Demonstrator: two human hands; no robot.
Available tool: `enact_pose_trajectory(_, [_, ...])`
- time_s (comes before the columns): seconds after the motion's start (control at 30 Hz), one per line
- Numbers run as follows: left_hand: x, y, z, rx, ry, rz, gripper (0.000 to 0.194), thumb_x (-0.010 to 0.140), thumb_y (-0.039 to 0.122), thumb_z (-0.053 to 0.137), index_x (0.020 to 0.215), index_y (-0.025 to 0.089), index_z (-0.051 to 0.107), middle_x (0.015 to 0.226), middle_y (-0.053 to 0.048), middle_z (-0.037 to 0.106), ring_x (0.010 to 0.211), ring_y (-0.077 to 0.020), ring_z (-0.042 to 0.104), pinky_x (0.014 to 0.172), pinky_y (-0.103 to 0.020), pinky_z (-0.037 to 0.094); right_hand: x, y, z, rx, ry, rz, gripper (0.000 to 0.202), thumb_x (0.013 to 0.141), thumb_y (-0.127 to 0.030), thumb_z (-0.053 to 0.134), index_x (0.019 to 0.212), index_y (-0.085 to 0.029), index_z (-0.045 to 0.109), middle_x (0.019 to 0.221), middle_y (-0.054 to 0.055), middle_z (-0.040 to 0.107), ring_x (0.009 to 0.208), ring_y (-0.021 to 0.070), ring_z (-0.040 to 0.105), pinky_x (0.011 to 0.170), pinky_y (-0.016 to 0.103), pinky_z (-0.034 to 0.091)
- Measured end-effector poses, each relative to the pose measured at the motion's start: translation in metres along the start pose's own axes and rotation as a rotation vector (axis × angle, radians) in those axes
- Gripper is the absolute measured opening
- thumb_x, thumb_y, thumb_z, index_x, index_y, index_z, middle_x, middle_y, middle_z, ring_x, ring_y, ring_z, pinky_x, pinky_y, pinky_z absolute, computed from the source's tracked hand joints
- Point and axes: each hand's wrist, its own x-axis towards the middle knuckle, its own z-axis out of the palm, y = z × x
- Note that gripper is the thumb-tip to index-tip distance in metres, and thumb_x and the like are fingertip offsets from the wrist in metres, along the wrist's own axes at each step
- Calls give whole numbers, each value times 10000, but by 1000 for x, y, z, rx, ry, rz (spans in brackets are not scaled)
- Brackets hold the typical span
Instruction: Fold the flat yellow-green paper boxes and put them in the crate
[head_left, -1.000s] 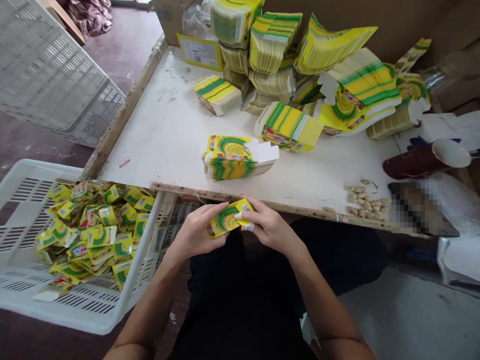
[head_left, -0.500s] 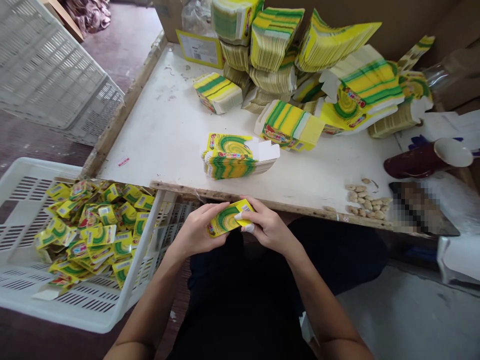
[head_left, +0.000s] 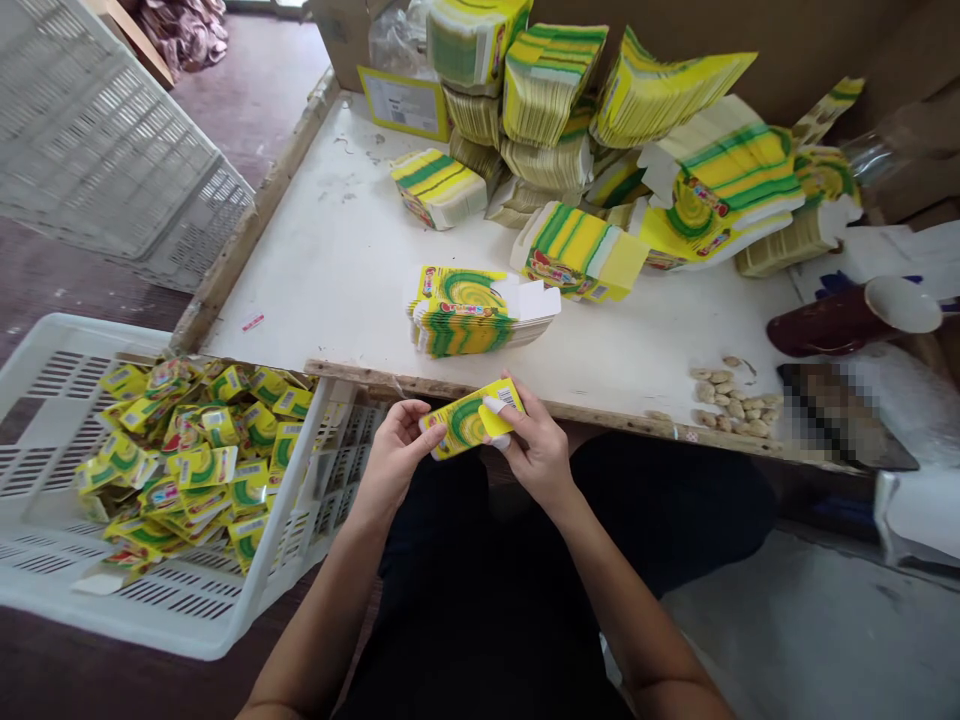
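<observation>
Between my two hands, just below the table's front edge, is a small yellow and green carton point(head_left: 466, 422). My left hand point(head_left: 397, 445) grips its left end, with the thumb on the front face and the fingers curled. At the other end my right hand point(head_left: 538, 445) pinches the carton beside a yellow flap and a barcode. White coverings wrap fingertips of my right hand. Beyond my hands, a stack of flattened cartons point(head_left: 465, 320) lies on the white table point(head_left: 322, 270). What is inside the held carton, if anything, is hidden.
A white plastic basket point(head_left: 259, 570) at the left holds many small cartons point(head_left: 195, 465). Bundles of flat cartons point(head_left: 555, 80) are piled at the table's back. On the right are peanuts point(head_left: 735, 400), a dark red mug point(head_left: 832, 320) lying tipped, and a dark flat object point(head_left: 892, 440).
The carton has moved slightly up and to the right. My left fingers have drawn back toward its left end, and my right hand has shifted slightly right with it.
</observation>
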Motion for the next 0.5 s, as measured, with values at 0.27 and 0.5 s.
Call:
enact_pose_trajectory(0.27, [-5,15,18,-216,99,-51,465,535,305,871,895,167,612,751,15,693,658,-122,657,630,-218,547,-8,2,9,-194,-159,-46,432,974,-246,501,1404,-203,493,1534,168,346,1297,301,512,941,358,569])
enact_pose_trajectory(0.5, [-4,18,21,-206,120,-42,440,519,304,870,859,159,632,692,22,686,582,-131,656,567,-232,555,-4,2,0,-226,-226,-9,232,963,-237,518,1140,-206,664,1469,165,455,1158,280,632,866,340,598])
